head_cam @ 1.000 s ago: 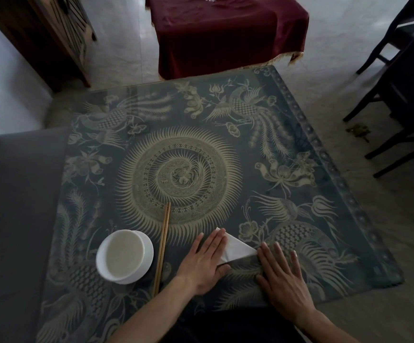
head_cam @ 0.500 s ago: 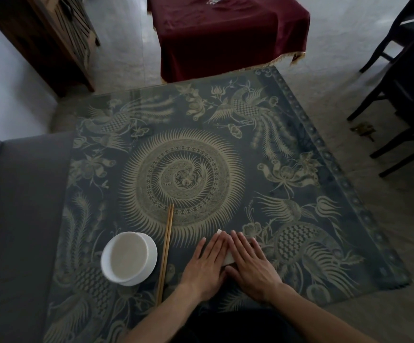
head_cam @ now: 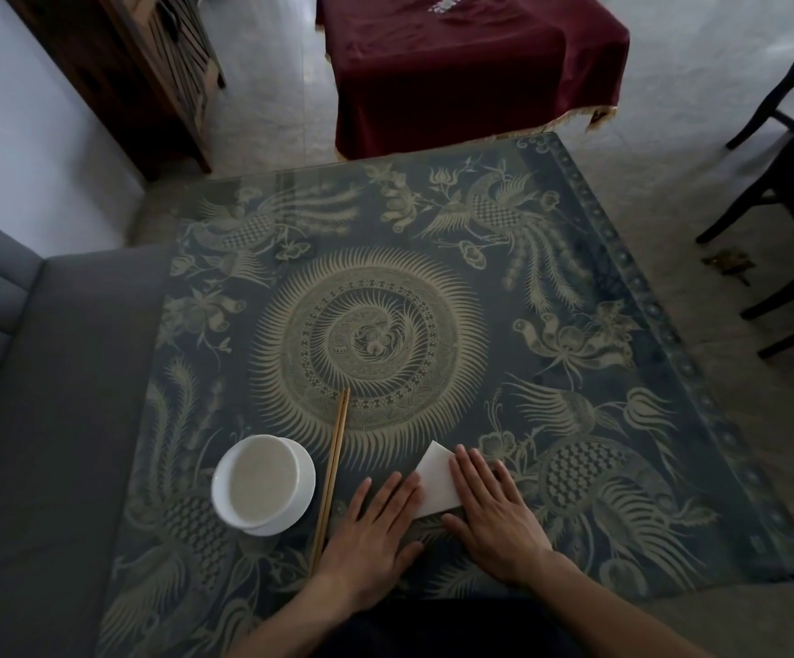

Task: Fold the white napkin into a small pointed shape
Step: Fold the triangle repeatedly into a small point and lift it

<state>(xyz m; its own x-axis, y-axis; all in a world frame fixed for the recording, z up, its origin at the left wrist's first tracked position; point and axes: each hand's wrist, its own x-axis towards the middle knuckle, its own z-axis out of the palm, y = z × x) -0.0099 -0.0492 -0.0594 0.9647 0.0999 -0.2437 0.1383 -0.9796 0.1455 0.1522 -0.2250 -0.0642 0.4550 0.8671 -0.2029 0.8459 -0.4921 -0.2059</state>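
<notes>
The white napkin (head_cam: 437, 479) lies folded into a small shape on the patterned table (head_cam: 551, 372), near the front edge, with one corner pointing away from me. My left hand (head_cam: 376, 529) rests flat with its fingertips on the napkin's left edge. My right hand (head_cam: 495, 515) lies flat over the napkin's right side, fingers spread and pressing down. Both hands hide part of the napkin.
A white bowl on a saucer (head_cam: 262, 484) stands left of my hands, with a pair of wooden chopsticks (head_cam: 332, 477) lying beside it. A grey sofa (head_cam: 29, 420) borders the table on the left. A dark red covered table (head_cam: 457, 64) and black chairs (head_cam: 789, 182) stand beyond.
My right hand swept left over the folded napkin until it almost covered it, then slid back to the right, and more of the napkin shows between my hands now.
</notes>
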